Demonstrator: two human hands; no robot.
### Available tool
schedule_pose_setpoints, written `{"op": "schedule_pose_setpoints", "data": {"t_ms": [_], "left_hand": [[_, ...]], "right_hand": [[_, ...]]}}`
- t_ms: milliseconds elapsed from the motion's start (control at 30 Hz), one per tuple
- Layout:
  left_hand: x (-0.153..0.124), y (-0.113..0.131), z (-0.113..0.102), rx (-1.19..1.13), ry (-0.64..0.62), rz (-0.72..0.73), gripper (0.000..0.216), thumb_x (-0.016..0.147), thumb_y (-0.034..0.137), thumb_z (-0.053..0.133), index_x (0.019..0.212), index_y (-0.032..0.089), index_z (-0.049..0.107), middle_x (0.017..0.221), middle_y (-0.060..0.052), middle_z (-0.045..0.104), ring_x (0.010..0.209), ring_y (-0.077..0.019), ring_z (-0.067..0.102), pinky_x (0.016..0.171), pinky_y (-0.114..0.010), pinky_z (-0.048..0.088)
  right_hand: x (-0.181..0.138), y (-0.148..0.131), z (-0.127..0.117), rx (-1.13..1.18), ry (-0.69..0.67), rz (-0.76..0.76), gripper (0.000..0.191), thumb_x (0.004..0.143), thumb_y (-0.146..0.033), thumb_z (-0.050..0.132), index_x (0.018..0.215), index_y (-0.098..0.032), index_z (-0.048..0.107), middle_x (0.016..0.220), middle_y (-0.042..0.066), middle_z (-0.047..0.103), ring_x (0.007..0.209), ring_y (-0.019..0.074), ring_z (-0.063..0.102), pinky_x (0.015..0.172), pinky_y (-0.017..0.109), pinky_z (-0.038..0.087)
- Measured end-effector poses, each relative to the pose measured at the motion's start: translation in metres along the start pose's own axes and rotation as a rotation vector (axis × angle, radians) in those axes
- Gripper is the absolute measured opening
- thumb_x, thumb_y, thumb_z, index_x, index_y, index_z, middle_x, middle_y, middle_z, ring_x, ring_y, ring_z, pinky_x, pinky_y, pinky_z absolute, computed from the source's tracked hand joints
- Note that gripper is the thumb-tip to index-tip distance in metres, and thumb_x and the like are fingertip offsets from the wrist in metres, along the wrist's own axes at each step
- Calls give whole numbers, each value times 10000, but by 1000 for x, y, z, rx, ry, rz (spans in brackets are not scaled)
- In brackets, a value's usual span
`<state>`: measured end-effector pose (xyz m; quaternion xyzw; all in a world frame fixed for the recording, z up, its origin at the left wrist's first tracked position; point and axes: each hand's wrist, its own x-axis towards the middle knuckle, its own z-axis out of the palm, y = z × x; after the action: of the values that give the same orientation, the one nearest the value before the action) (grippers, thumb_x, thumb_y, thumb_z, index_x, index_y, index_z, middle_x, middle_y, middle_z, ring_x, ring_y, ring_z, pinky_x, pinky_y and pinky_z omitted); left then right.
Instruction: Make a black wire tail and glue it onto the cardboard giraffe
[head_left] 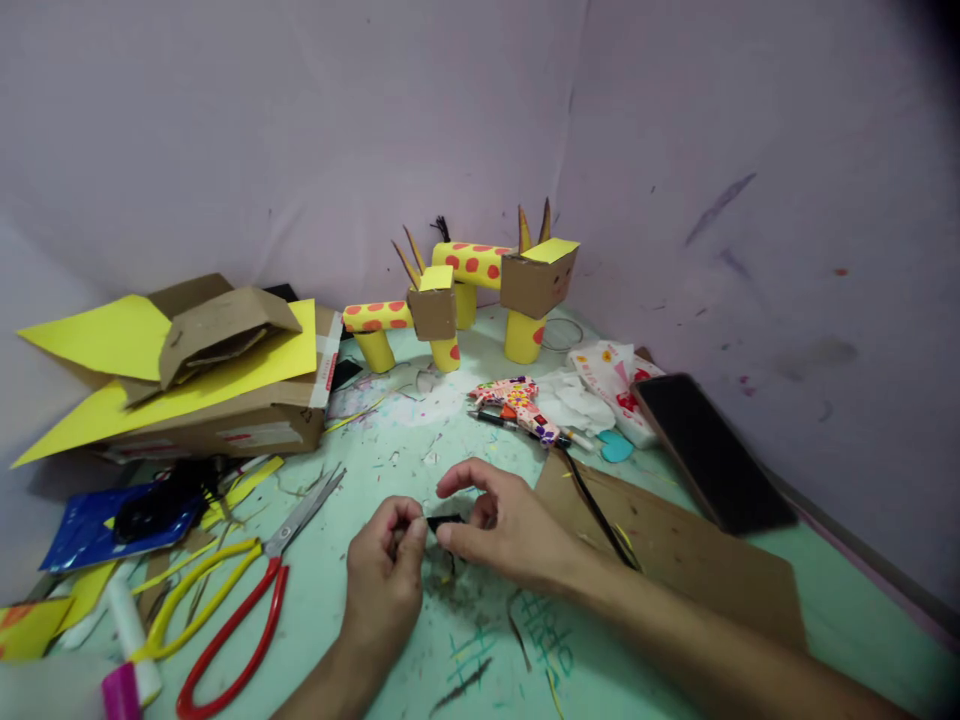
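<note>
My left hand (386,560) is closed in a pinch on one end of a small black bundle (444,522), which looks like thread or yarn. From the right, my right hand (499,520) reaches round the bundle's other end. Its index finger is lifted away from the thumb, and the thumb tip lies beside the bundle. Whether the curled fingers touch the black strands is hidden. Left of my hands lie scissors (274,550) with one yellow and one red handle, blades apart.
Two spotted yellow animal models with cardboard heads (435,312) (536,280) stand at the back. A patterned glue gun (517,405), a phone (712,450) and a cardboard sheet (675,550) lie right. A cardboard box (285,425) with yellow paper sits left, above a blue packet (82,530).
</note>
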<state>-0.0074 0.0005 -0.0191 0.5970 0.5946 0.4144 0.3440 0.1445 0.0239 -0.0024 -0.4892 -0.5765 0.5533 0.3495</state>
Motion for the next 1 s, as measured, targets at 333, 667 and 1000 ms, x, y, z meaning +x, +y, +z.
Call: {"op": "schedule_pose_setpoints", "data": {"t_ms": [333,667,1000], "left_hand": [[6,-2,9,-150,149,-18,128,756,299,517,690,201,467,456,92,392,412,-79,314,408,-193,246],[6,-4,9,-286,39,-63,183,790,353,506,708,199,452,423,103,379,386,-65,286,396,-190,228],[5,-5,13,-343,-35,-96,201,761,361,533,681,199,444,421,107,368,380,-55,270,387,-187,205]], "right_hand": [[12,18,1,206,162,-38,29,572,-169,532,594,-177,550,508,-66,495,377,65,425,374,188,374],[9,4,-3,373,56,44,387,538,-286,708,882,-184,564,864,8,604,532,108,574,382,222,465],[15,19,0,442,214,116,131,540,-200,620,655,-169,565,472,-74,502,391,72,469,425,209,449]]}}
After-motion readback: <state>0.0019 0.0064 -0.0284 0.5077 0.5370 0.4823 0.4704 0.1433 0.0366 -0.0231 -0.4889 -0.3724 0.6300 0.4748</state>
